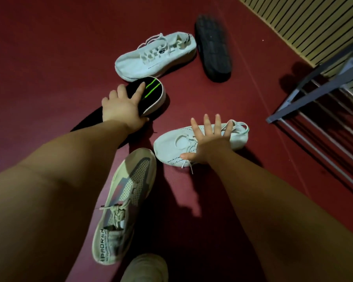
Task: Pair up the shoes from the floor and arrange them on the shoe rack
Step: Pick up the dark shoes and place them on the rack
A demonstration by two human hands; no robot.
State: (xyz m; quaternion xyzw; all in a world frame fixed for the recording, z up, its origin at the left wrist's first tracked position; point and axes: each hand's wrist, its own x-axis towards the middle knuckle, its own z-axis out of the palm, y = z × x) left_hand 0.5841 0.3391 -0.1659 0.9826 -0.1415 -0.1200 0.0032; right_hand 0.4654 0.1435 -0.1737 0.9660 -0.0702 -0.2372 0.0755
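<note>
Nearest the lens, at the bottom edge, sits a pale toe of footwear, cut off by the frame. Just beyond it a grey sneaker lies on the red floor, heel near and toe far, with lettering on its heel and its laces loose.

Both bare forearms reach away from the camera. The left hand is laid over a black shoe with green stripes and a white sole rim. Its thumb presses the near side, its index finger runs straight along the top and its other fingers bend over the far side, so it grips the shoe. The right hand hangs over a white sneaker on the near right, with all fingers straight and spread and nothing held. Whether the palm touches the shoe cannot be told.

Farther off, a second white sneaker lies on its side just beyond the black shoe, its toe towards the left. Close on its right a dark shoe lies sole up. All these shoes are on the floor.

At the right edge stands the shoe rack, a grey frame with thin metal bars, only partly in view. Behind it, in the far right corner, rises a slatted wall.
</note>
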